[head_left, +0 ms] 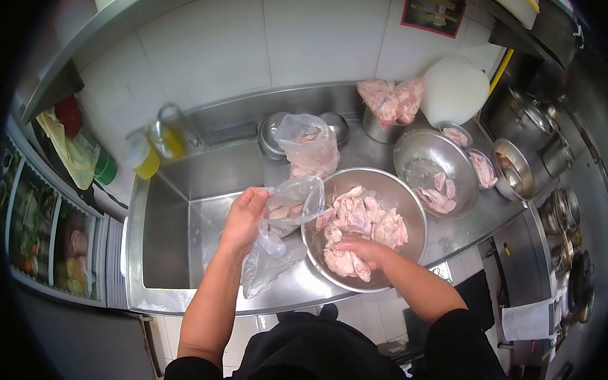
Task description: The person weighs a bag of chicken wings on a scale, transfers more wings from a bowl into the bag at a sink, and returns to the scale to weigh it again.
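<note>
My left hand [246, 215] is closed on the rim of a clear plastic bag [307, 195], which hangs over the sink's right edge with a few pale pieces of meat inside. In the large steel bowl [420, 224] lies a heap of raw chicken pieces [360, 215]. My right hand [363, 250] is at the near side of that bowl, closed around some chicken; its fingertips are partly hidden by the meat. An emptied-looking clear bag [268, 266] lies crumpled below my left hand, beside the bowl.
Behind stands another bag of chicken [309, 146]. To the right, a second steel bowl [412, 150] holds a few pieces, near small bowls of meat [482, 169]. A filled bag [391, 99] sits on a steel pot [381, 130]. The sink basin [165, 232] is at left.
</note>
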Tool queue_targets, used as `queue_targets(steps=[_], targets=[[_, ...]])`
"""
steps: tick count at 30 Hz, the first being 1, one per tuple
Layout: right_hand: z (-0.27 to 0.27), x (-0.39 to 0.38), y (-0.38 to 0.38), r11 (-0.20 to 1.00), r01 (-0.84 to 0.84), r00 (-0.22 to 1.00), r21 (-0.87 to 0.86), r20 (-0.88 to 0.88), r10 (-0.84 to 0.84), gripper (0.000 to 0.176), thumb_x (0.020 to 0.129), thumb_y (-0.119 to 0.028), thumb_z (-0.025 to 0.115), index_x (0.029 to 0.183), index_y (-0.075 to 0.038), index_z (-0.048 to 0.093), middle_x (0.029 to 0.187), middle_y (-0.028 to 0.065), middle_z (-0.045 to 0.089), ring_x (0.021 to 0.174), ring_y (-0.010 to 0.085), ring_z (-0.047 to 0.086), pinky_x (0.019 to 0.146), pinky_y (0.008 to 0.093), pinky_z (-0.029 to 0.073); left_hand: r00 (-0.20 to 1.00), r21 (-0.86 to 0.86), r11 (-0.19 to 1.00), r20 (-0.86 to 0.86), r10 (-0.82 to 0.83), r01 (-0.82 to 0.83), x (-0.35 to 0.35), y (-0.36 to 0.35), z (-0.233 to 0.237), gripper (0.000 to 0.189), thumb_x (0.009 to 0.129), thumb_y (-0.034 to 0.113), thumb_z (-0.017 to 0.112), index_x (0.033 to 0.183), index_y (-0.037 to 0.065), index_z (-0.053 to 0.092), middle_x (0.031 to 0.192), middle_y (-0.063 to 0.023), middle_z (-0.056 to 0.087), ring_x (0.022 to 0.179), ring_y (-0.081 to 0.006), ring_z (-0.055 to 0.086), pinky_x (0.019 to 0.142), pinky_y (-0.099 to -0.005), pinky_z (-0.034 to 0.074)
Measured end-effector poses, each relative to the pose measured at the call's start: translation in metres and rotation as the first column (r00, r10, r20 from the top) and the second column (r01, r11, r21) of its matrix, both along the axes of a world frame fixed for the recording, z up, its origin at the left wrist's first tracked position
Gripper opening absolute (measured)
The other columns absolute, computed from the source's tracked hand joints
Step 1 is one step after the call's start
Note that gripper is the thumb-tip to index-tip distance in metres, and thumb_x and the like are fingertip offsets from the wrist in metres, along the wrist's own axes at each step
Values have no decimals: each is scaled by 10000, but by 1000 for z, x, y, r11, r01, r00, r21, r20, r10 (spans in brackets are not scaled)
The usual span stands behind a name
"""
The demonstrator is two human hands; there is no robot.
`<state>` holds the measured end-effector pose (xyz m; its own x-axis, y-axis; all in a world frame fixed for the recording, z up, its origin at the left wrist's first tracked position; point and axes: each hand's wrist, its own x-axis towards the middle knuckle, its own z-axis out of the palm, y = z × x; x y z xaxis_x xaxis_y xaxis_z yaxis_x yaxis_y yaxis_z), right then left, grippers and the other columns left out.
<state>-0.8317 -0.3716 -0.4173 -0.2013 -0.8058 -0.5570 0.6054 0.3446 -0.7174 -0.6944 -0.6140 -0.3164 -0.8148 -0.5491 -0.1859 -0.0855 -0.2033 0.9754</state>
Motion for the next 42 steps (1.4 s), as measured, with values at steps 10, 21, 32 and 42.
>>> queue_targets(steps=[10, 21, 32, 42], targets=[[95, -21, -41, 966, -226, 972, -126, 35, 232, 375, 966, -323, 532, 1224, -51, 555, 1081, 106, 647, 898, 205, 673, 705, 354, 581, 1000, -64, 998, 5, 28, -28, 0, 12, 3, 234, 997, 268, 518, 1027, 53, 605, 723, 31, 503, 647, -59, 434, 585, -228, 357], [67, -32, -128, 931, -296, 857, -214, 371, 358, 486, 983, -350, 359, 1204, 47, 528, 1015, 218, 660, 890, 376, 681, 573, 372, 611, 995, -208, 977, -100, 17, -38, 22, 13, -15, 223, 1002, 230, 511, 1050, 47, 629, 844, 27, 580, 743, -59, 481, 669, -232, 419], [85, -7, -155, 975, 198, 963, 98, 167, -212, 375, 989, -217, 379, 1259, 32, 456, 1241, 245, 535, 1092, 385, 582, 869, 520, 517, 990, -84, 992, -105, 89, -98, 12, 3, -17, 206, 1002, 248, 507, 1017, 75, 618, 731, 33, 512, 662, -78, 448, 603, -242, 386], [102, -31, -109, 913, 377, 925, -157, 123, -360, 510, 966, -354, 528, 1282, 22, 392, 1356, 256, 365, 1224, 374, 467, 1078, 484, 396, 990, -62, 998, -142, 21, -30, -23, -41, 1, 213, 991, 268, 503, 928, 86, 594, 750, 13, 514, 673, -87, 467, 587, -258, 390]])
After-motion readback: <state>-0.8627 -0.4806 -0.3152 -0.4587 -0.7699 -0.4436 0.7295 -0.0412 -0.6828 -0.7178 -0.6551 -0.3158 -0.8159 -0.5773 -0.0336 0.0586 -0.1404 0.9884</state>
